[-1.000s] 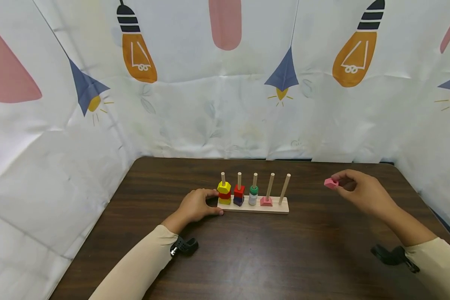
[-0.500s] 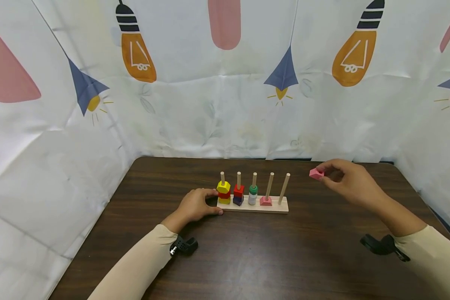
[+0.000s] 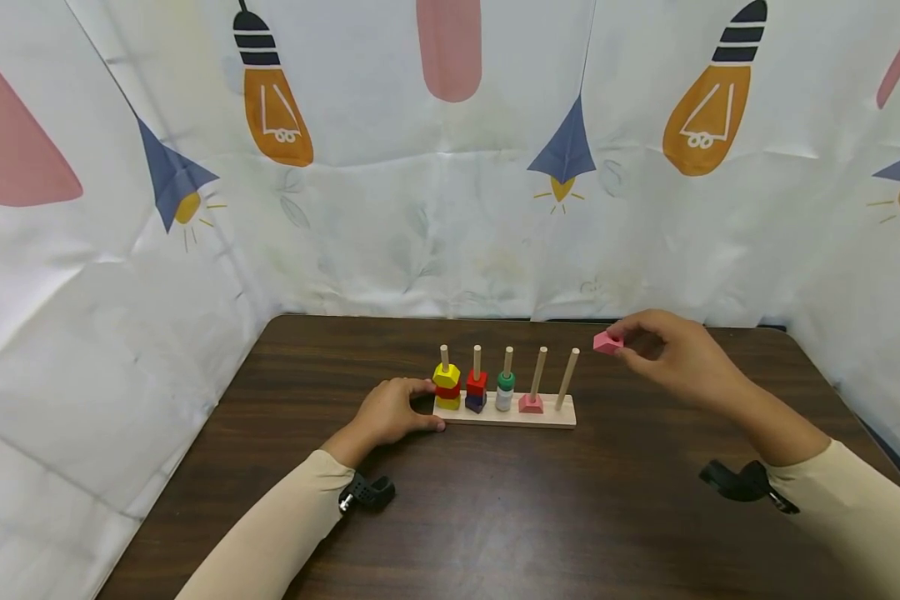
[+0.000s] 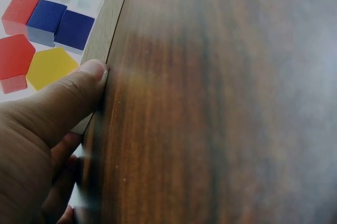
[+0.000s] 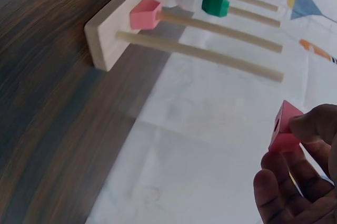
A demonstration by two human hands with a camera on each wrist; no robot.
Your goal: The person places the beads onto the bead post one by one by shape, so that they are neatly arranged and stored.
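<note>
A wooden peg board with several upright pegs lies on the table. My left hand grips its left end; in the left wrist view the thumb presses the board's edge. Yellow and red blocks fill the first peg. Beside them stand red and dark blue blocks, then green and white beads. One pink block sits at the foot of the fourth peg. The rightmost peg is bare. Up and right of it, my right hand pinches another pink block with a hole, clear of the pegs.
The dark brown table runs back to a white cloth printed with lamps and bulbs. Black straps circle both wrists below pale sleeves.
My right hand has moved left toward the pegs and slightly up, carrying the pink block. The left hand and the peg board stay in place.
</note>
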